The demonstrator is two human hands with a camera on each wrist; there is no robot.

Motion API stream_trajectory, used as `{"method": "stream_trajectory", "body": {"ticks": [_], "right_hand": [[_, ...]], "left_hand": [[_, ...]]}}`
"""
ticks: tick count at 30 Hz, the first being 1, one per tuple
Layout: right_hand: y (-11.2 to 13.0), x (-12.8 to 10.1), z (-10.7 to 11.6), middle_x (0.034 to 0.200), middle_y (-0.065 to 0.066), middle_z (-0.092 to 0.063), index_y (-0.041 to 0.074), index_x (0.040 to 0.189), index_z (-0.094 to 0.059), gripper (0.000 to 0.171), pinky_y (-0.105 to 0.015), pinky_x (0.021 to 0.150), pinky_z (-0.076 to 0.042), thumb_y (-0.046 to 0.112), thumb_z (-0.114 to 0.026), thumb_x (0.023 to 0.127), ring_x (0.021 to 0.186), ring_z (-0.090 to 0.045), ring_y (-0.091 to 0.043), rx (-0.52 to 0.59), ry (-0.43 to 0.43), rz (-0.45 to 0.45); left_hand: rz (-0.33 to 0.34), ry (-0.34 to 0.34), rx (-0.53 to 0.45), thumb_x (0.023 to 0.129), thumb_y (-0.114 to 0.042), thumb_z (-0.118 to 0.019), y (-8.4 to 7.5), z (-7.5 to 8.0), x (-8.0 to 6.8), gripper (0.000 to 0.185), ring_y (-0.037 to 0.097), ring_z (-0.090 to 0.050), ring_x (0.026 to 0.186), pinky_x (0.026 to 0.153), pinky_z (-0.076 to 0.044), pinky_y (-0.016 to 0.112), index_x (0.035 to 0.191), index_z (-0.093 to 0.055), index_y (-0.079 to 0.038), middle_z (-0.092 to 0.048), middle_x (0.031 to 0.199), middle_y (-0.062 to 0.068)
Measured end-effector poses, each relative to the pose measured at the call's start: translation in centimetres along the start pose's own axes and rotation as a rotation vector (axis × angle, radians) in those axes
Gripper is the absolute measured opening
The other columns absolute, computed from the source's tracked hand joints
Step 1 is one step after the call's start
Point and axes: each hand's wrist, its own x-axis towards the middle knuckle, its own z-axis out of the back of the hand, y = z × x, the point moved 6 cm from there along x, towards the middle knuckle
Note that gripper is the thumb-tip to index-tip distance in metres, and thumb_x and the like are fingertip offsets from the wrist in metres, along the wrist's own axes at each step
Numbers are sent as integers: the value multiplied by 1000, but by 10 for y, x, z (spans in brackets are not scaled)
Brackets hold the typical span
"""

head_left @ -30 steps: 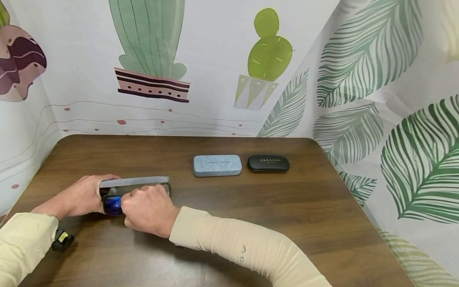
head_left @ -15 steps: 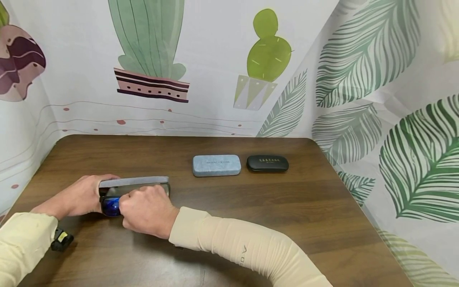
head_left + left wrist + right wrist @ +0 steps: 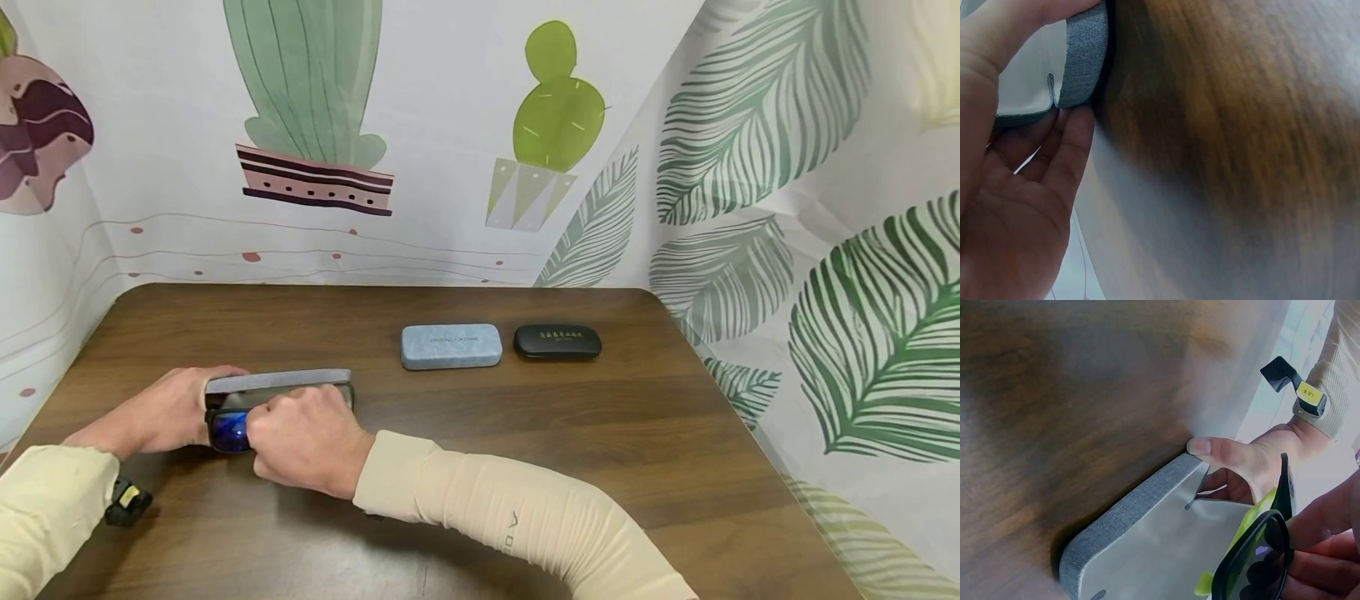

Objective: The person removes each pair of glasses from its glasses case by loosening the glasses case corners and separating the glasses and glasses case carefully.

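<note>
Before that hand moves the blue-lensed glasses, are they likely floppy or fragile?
Probably not floppy: the glasses show a crisp, rigid-looking outline in the right hand. They look fairly light, being slim-rimmed. The glossy blue lens might scratch.

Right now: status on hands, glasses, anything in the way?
Left hand gripping open gray case. Right hand holding glasses by its opening. Blue case, black case farther back, not blocking.

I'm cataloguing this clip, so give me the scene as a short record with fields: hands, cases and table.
Table: brown, wood-grain
Left hand: grips one end of the open gray glasses case
Right hand: holds black-framed, blue-lensed sunglasses
Contact between these two: cannot tell
Blue glasses case: closed, near the table's far edge
Black glasses case: closed, right of the blue one
</note>
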Motion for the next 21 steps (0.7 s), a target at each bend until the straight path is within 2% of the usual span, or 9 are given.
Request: {"method": "stream_trajectory", "body": {"ticks": [10,17,21], "right_hand": [[-2,0,0,60,19,-54,28,68,-56,19,-23,47,-47,36,-69,80,50,-52,-1,18,41,0],[-5,0,0,60,19,-54,28,69,-57,18,-22,46,-47,35,-68,81,50,-50,-1,16,51,-1],[-5,0,0,59,19,-53,28,68,-55,20,-22,46,-46,35,-67,82,50,-49,-1,21,54,5]], "left_hand": [[15,9,-3,58,-35,-100,1,-2,1,82,5,-61,88,76,-52,25,127,-68,-7,-77,109,1],[13,-10,11,58,-45,-100,0,-3,1,84,7,-65,93,78,-54,27,126,-69,-10,-78,110,1],[19,-2,-3,58,-45,-100,-1,-3,1,84,8,-64,92,78,-53,27,127,-68,-9,-77,110,2]]}}
